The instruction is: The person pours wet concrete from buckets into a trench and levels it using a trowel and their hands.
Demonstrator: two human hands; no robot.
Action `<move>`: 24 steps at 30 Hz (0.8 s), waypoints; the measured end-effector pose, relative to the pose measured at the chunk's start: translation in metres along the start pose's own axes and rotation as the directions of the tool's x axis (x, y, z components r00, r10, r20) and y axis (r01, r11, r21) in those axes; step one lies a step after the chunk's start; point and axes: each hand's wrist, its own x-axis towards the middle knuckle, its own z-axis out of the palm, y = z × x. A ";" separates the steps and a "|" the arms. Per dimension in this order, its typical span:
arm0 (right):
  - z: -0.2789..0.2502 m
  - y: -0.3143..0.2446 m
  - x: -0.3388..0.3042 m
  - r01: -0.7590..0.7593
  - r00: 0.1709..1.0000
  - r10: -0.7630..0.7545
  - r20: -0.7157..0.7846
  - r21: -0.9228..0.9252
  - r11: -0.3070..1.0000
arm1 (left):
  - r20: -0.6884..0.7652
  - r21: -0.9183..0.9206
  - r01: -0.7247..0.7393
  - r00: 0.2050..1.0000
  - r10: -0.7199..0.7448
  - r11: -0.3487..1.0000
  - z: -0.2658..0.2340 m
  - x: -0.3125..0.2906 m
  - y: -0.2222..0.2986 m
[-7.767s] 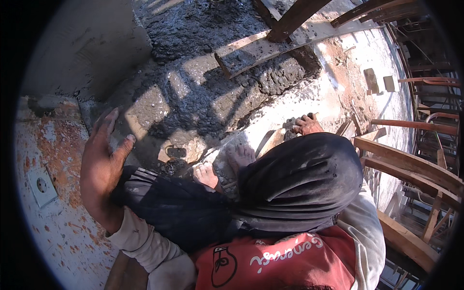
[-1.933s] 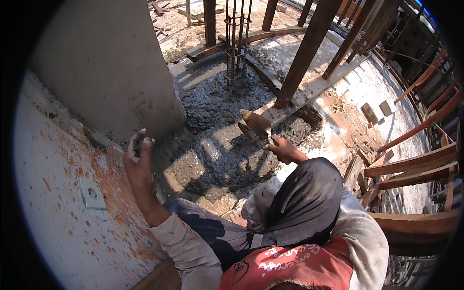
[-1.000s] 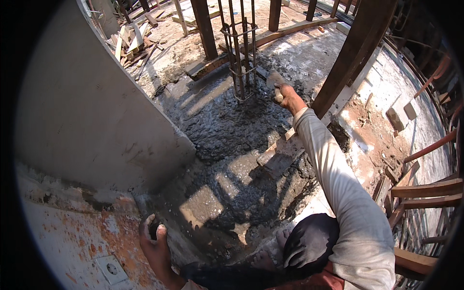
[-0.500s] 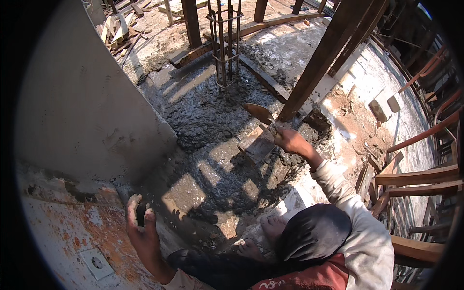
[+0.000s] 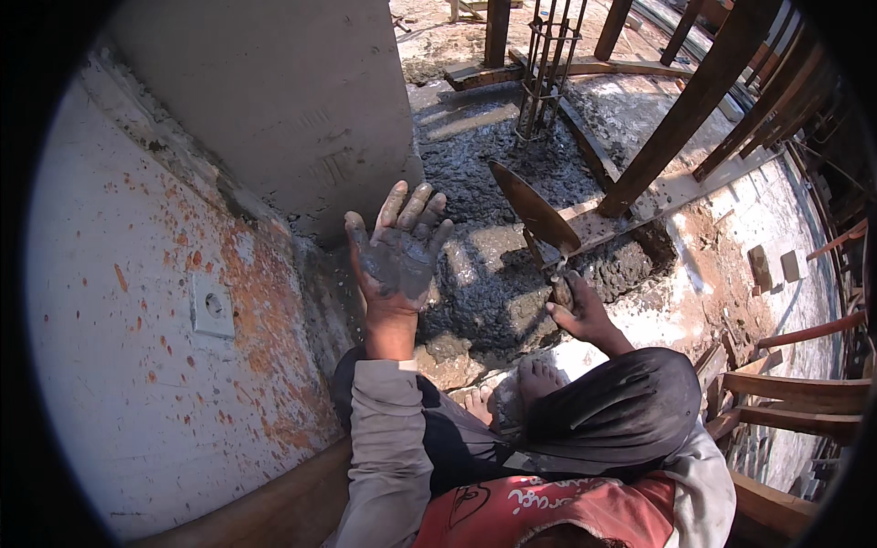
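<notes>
My right hand (image 5: pixel 589 315) grips a pointed trowel (image 5: pixel 534 212) by its handle. The brown blade is tilted upward and points to the far left, over the wet concrete. My left hand (image 5: pixel 399 256) is raised with the palm up and fingers spread, and grey wet mortar coats the palm and fingers. Below both hands lies rough wet grey concrete (image 5: pixel 498 301), partly sunlit. A tied cage of steel bars (image 5: pixel 545 78) stands up out of it at the back.
A plastered grey column (image 5: pixel 274 100) rises at far left, beside a stained white wall (image 5: pixel 137 365) with a socket (image 5: pixel 213 306). A slanting wooden post (image 5: pixel 681 119) meets a plank (image 5: pixel 676 194) on the right. Broken blocks (image 5: pixel 760 268) and timber (image 5: pixel 799 393) lie farther right.
My left hand has come up from the lower left to the middle, mortar now showing on its palm. The right hand has drawn the trowel back nearer me, and the view has shifted left.
</notes>
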 end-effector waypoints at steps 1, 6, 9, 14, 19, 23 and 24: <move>-0.004 -0.039 0.008 -0.122 0.955 0.141 0.261 -0.087 0.989 | -0.006 -0.036 -0.008 1.000 0.008 0.999 -0.007 -0.002 0.002; 0.024 -0.071 0.011 0.286 0.883 -0.200 0.424 -0.150 0.946 | 0.027 -0.118 -0.047 0.998 0.050 0.992 -0.017 -0.006 0.007; 0.034 -0.078 0.021 0.340 0.888 -0.229 0.399 -0.233 0.911 | -0.005 -0.073 -0.020 1.000 0.020 0.997 -0.020 -0.007 0.004; 0.031 -0.082 0.045 0.138 0.936 -0.011 0.351 -0.338 0.931 | -0.182 0.058 0.011 0.983 0.000 0.998 -0.022 -0.008 -0.018; 0.018 -0.015 0.049 -0.358 0.878 0.393 0.274 -0.170 0.918 | 0.179 0.021 0.233 0.956 -0.233 0.972 0.002 -0.006 -0.027; 0.041 0.047 -0.006 -0.246 0.968 0.252 0.007 -0.189 0.951 | -0.230 0.550 0.075 0.971 0.065 0.832 -0.018 0.004 -0.028; 0.054 0.060 -0.011 -0.297 0.937 0.309 0.162 -0.097 0.950 | -0.343 0.554 0.119 0.934 0.095 0.824 -0.030 -0.001 -0.016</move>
